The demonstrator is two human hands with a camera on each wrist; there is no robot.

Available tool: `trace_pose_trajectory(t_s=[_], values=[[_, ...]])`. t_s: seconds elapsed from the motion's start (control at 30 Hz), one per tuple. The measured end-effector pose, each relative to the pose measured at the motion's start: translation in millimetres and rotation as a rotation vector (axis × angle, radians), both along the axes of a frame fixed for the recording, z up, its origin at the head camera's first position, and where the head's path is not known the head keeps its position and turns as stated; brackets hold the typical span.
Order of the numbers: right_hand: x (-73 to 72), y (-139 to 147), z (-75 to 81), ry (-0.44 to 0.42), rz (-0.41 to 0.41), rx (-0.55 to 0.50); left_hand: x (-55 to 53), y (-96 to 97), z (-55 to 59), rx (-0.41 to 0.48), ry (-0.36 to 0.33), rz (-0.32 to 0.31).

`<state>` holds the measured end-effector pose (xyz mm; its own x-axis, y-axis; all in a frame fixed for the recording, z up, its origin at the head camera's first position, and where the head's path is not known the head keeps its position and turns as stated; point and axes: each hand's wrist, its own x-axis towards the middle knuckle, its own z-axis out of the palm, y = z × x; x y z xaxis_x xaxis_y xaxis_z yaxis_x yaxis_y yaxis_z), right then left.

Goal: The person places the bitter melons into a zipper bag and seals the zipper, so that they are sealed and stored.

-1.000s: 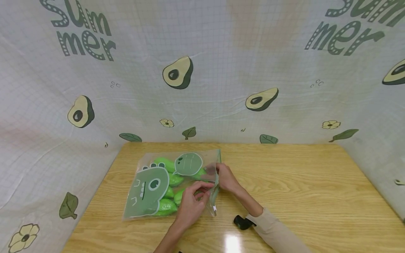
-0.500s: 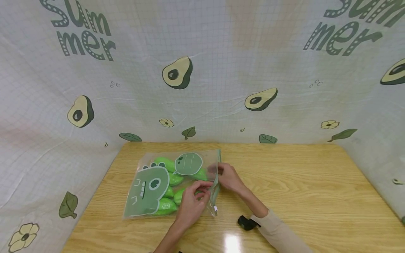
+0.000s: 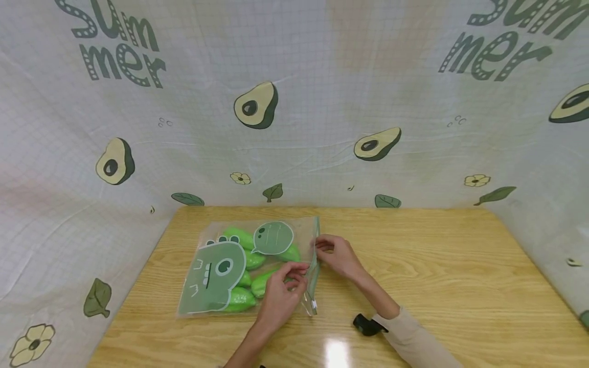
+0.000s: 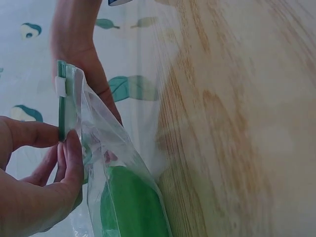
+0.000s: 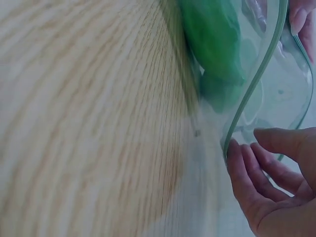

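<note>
A clear zip bag [image 3: 299, 235] with green dinosaur prints and a green closure strip lies on the table, its mouth facing right. Several green, fruit-like pieces [image 3: 241, 299] are inside; their exact kind is unclear through the plastic. My left hand [image 3: 280, 296] pinches the near part of the mouth strip, close to the white slider [image 4: 60, 87]. At the far part of the mouth is my right hand [image 3: 338, 255], fingers bent and thumb apart from them. Its fingertips [image 5: 233, 148] touch the bag's edge, and nothing is held between thumb and fingers.
The wooden table [image 3: 437, 286] extends to the right of the bag. Behind and beside it hangs a pale cloth [image 3: 313, 128] printed with avocados and leaves. A black device [image 3: 367, 325] sits at my right sleeve's cuff.
My right hand has drawn back to the right, its fingers coming from inside the bag to the mouth's edge. My left hand keeps its pinch, and the bag has hardly moved.
</note>
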<state>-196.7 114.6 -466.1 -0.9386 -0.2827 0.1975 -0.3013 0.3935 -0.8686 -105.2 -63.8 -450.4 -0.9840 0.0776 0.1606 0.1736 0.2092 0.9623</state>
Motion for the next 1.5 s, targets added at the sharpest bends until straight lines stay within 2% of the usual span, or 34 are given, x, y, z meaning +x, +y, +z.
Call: trace_pose_trajectory(t_s=[0.13,0.33,0.5,0.93,1.27,1.5], values=[[0.9,2.5,0.4,0.002,-0.019,0.004,0.9,1.6,0.0,0.003,-0.01,0.002],[4.8,7.0,2.3,-0.011,-0.038,0.006,2.8,4.1,-1.5,0.0,0.023,0.01],[8.1,11.0,1.9,0.016,-0.051,0.014,4.3,7.3,-3.2,-0.018,0.04,0.018],[19.4,21.4,2.4,0.018,-0.083,0.023,10.2,12.7,-6.8,0.021,-0.039,-0.026],[29.7,24.8,2.7,0.034,-0.09,0.029,19.2,11.8,-9.3,0.022,-0.075,-0.015],[36.2,27.2,1.5,0.063,-0.087,0.058,25.9,9.6,-11.4,0.071,-0.107,-0.014]])
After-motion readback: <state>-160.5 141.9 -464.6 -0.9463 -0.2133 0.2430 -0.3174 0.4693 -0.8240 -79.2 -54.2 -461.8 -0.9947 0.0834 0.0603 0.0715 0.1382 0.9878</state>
